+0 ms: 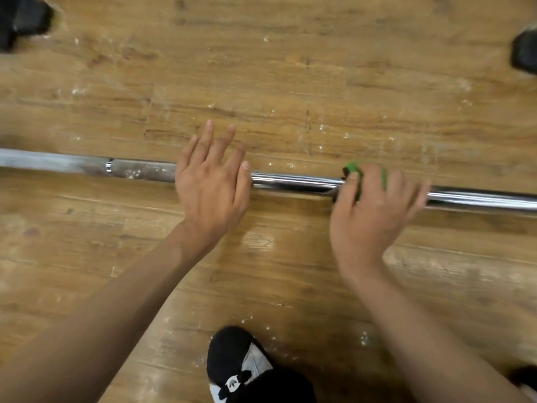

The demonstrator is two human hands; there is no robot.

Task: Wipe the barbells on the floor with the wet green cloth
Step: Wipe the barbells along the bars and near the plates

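Head view shows a chrome barbell (293, 183) lying across the wooden floor (290, 82) from its left edge to its right edge; the left hand (210, 187) rests flat on the bar, fingers spread. The right hand (369, 210) curls over the bar, gripping a green cloth (356, 167) against it; a black shoe (232, 362) stands near the floor's bottom edge.

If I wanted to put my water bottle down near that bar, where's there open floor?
Beyond the barbell, the wooden floor is bare between two dark objects in the far corners. Nearer, it's crowded: left hand, right hand gripping the green cloth, and a shoe.
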